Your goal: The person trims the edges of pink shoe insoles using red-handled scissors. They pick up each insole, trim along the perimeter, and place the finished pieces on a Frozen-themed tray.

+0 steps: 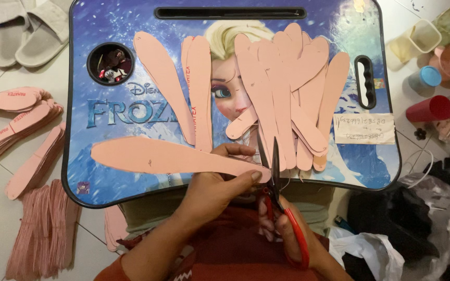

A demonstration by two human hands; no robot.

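**Thin pink sole piece under the blades**

Your left hand [215,183] pinches the near end of a long pink sole-shaped cutout [167,156], thumb on top and fingers curled beneath — a closed grip right at the edge being trimmed. The piece lies flat along the front of the lap desk [79,171], its length running off to your left and its narrow end reaching the blades. Your right hand [287,231] is closed through the red handles of the scissors [275,171], whose dark blades point away from you, only slightly parted, with the tips over the other pink pieces.

The cutout looks like thin sheet foam or card: light, flexible, likely to droop or twist if you lift it by one end. Judging from how it lies, holding it close to the cut line, as you do now, keeps the edge steady, and the desk carries the rest of its length.

Further back on the desk a fan of similar pink cutouts [287,88] overlaps, with two more [183,88] laid apart beside it and a paper note [364,128] at the right. Stacks of pink pieces [22,125] sit on the floor to your left, near grey slippers [27,28]; plastic cups [433,67] stand to the right.
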